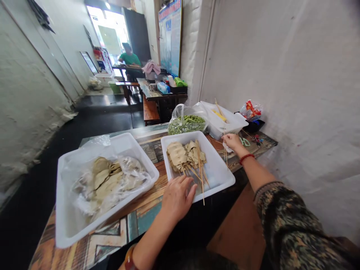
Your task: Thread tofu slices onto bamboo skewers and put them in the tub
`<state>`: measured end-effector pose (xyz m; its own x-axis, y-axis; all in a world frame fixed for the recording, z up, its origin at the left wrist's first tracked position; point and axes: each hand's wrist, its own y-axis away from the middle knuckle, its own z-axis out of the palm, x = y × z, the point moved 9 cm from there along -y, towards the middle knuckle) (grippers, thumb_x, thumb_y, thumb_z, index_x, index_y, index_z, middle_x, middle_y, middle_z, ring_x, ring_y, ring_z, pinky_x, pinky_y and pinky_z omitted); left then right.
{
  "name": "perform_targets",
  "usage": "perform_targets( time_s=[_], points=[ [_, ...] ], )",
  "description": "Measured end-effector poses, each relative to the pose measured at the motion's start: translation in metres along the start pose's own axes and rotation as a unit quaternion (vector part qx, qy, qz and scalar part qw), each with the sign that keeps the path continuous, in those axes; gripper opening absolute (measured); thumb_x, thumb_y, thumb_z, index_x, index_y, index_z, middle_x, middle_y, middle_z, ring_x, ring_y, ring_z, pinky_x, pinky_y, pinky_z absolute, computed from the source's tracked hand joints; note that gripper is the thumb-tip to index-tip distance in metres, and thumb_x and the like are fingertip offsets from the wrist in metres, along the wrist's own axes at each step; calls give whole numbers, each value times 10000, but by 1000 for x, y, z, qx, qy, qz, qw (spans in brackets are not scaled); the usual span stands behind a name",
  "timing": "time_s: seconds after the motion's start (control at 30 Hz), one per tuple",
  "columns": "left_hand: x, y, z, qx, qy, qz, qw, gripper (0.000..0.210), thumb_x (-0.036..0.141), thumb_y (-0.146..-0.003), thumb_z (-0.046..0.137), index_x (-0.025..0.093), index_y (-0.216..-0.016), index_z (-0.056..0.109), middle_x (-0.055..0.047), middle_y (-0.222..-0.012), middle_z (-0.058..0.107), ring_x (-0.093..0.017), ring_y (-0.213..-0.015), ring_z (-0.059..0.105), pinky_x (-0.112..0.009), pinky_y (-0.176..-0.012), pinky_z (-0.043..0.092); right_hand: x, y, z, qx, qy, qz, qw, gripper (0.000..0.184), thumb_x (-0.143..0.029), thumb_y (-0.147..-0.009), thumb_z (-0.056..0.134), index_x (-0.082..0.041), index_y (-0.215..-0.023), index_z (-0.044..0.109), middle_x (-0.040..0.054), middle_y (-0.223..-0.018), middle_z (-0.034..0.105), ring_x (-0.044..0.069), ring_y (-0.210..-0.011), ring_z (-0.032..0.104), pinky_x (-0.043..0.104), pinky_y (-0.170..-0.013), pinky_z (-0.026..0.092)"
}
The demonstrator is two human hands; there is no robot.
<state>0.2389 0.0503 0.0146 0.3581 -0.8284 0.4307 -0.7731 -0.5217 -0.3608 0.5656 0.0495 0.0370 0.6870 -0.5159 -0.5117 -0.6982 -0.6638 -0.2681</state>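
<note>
My left hand point(177, 195) rests over the near left edge of a white tray point(222, 182), fingers stretched out and holding nothing. Just beyond its fingertips lie pale beige folded sheets point(177, 153), some threaded on sticks, and several loose bamboo skewers point(200, 165), one jutting past the near rim. Off the tray's far right side, my right hand point(234, 143) is closed in a pinch on thin bamboo skewers point(225, 155) beside a small white wrapper point(227, 147). Its fingertips are partly hidden. At the left, a larger white tray point(63, 198) holds round beige sheets point(105, 176) in clear plastic.
Behind the middle tray are a bag of green beans point(187, 123) and a white container point(239, 120) with a yellow item inside. Green-handled scissors point(245, 141) lie by my right hand. A wall point(295, 75) bounds the right. A person in green point(131, 59) sits far off.
</note>
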Motion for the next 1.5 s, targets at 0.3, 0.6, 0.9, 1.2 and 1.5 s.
perform_targets(
  time_s=[0.3, 0.6, 0.9, 1.2, 1.5],
  points=[
    [15, -5, 0, -80, 25, 34, 996, 615, 603, -770, 640, 182, -1212, 567, -118, -1027, 673, -275, -907, 636, -414, -775, 498, 11, -22, 67, -82, 45, -12, 996, 301, -297, -946, 600, -170, -1218, 590, 93, -1223, 616, 236, -1007, 642, 437, -839, 550],
    [48, -11, 10, -213, 43, 111, 970, 451, 543, -848, 576, 201, -1139, 623, -89, -971, 656, -254, -891, 601, -400, -783, 471, -27, -5, 36, -59, 40, -89, 993, 326, -281, -1034, 368, -142, -1204, 608, 137, -1185, 658, 236, -1076, 615, 384, -909, 479],
    [45, -9, 25, -187, 15, 108, 976, 277, 371, -917, 539, 183, -1101, 623, -80, -936, 657, -243, -865, 601, -392, -764, 467, -99, 37, 92, -179, 69, -176, 966, 260, -309, -941, 601, -142, -1139, 626, 84, -1089, 676, 219, -924, 666, 412, -812, 545],
    [42, -10, 22, -181, 38, 88, 979, 273, 377, -894, 577, 190, -1083, 639, -73, -937, 670, -238, -886, 620, -370, -777, 471, -90, 30, 99, -189, 52, -159, 968, 288, -298, -946, 600, -163, -1200, 597, 88, -1189, 632, 228, -981, 650, 428, -827, 553],
    [40, -8, 24, -189, 50, 76, 978, 273, 379, -897, 571, 195, -1084, 646, -67, -961, 679, -233, -917, 626, -362, -812, 474, -97, 40, 96, -145, -39, -154, 977, 243, -281, -933, 618, -147, -1135, 618, 76, -1104, 657, 210, -912, 661, 399, -785, 560]
  ],
)
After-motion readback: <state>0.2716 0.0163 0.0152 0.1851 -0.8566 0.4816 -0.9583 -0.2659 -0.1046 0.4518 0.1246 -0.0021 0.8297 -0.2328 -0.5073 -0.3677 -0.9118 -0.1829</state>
